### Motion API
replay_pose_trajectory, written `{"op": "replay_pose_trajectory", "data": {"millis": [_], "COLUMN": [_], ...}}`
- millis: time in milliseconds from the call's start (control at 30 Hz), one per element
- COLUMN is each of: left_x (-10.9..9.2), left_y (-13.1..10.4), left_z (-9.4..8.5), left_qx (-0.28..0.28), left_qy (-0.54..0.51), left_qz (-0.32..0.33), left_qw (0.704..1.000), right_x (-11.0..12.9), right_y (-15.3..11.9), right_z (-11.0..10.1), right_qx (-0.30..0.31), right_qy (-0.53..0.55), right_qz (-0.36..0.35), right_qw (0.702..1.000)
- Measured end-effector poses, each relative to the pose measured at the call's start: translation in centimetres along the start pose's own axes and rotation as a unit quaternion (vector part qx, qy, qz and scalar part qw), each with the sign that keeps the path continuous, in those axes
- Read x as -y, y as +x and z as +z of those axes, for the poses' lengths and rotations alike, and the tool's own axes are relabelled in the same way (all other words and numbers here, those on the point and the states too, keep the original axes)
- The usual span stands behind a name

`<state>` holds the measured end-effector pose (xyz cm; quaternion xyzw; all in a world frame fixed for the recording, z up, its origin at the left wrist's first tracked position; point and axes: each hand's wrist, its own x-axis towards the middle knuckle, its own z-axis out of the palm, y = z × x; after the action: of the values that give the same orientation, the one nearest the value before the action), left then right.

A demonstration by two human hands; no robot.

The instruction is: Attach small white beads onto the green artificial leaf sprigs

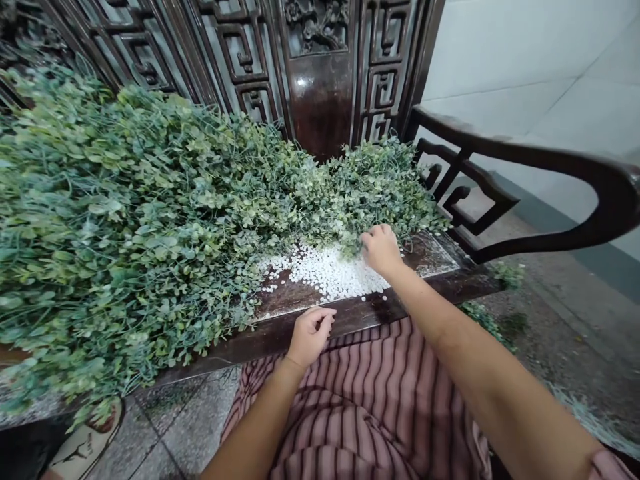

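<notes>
A heap of green leafy sprigs (165,193) covers the left and back of the dark wooden bench. In front of it lies a spread of small white pieces (333,273). At the right side of these pieces is my right hand (381,248), its fingers bent down and together at the edge of the leaves; what they grip, if anything, is hidden. My left hand (312,333) hovers by the bench's front edge, thumb and forefinger brought together in a pinch. Anything between those fingertips is too small to make out.
A carved wooden backrest (323,100) rises behind the leaves, and a curved armrest (540,157) stands at the right. Leaf bits (507,273) lie beyond the bench's right end. A person's sandalled foot (103,423) shows at the lower left.
</notes>
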<state>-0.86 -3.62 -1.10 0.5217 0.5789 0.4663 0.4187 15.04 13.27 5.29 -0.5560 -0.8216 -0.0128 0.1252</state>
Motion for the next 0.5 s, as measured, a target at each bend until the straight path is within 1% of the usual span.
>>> {"op": "replay_pose_trajectory", "data": {"millis": [100, 167, 233, 267, 367, 433, 500], "left_x": [0.0, -0.2, -0.5, -0.7, -1.0, -1.2, -1.5], "left_y": [0.0, 0.0, 0.0, 0.1, 0.2, 0.4, 0.7], "left_z": [0.0, 0.0, 0.0, 0.0, 0.0, -0.1, -0.1], "left_qx": [-0.006, -0.008, -0.010, -0.011, -0.019, -0.030, -0.044], "left_qy": [-0.005, -0.025, -0.056, -0.071, -0.116, -0.145, -0.175], "left_qz": [0.005, -0.005, -0.026, -0.039, -0.076, -0.097, -0.121], "left_qw": [1.000, 1.000, 0.998, 0.997, 0.990, 0.984, 0.976], "right_x": [-1.0, -1.7, -2.1, -2.2, -2.0, -1.6, -1.1], "right_y": [0.2, 0.3, 0.4, 0.3, -0.3, -1.0, -1.8], "right_z": [-1.5, -2.7, -3.6, -3.9, -4.1, -3.8, -3.5], "right_qx": [-0.044, -0.083, -0.107, -0.107, -0.072, -0.046, -0.030], "right_qy": [0.111, 0.209, 0.321, 0.378, 0.526, 0.584, 0.611], "right_qz": [0.071, 0.120, 0.151, 0.162, 0.197, 0.226, 0.243], "right_qw": [0.990, 0.967, 0.929, 0.905, 0.824, 0.778, 0.753]}}
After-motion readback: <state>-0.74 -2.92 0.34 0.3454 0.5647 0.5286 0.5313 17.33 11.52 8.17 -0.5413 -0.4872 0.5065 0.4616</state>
